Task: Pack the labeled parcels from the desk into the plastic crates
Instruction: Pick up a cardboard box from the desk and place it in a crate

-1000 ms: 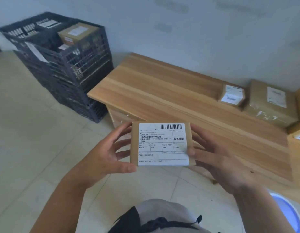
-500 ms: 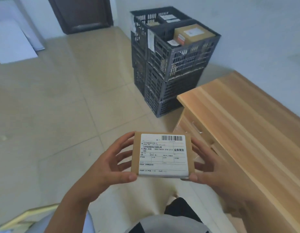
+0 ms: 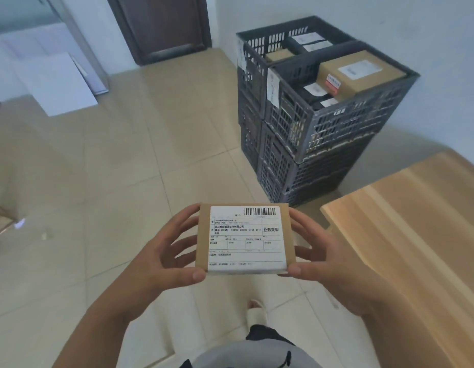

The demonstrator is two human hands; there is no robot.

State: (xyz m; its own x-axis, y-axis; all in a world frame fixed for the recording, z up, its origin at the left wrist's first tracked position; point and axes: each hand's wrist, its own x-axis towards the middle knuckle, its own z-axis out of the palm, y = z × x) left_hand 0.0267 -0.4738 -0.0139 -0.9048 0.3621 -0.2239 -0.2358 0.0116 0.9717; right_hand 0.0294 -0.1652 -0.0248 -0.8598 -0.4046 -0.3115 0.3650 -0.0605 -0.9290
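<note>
Head view, hands: my left hand [image 3: 153, 264] and right hand [image 3: 326, 264] both hold the parcel [image 3: 245, 239], fingers spread along its side edges and thumbs hooked on the near corners.
Head view, parcel: flat brown box, white shipping label facing up, carried level in the air above the floor, just left of the bench [image 3: 416, 235] corner.
Head view, crates: stacked dark plastic crates [image 3: 318, 120] stand against the wall ahead and to the right; the top front one already holds a large brown box [image 3: 360, 73] and smaller labeled packs.
Step in hand: carrying the parcel to the crates. I judge it best to keep it level, label up, and lower it into a free gap instead of dropping it on the big box.
Surface: light wooden bench top, bare in the part visible.
Room: pale tiled floor [image 3: 111, 168], dark door [image 3: 161, 25] at the back, white wall.
</note>
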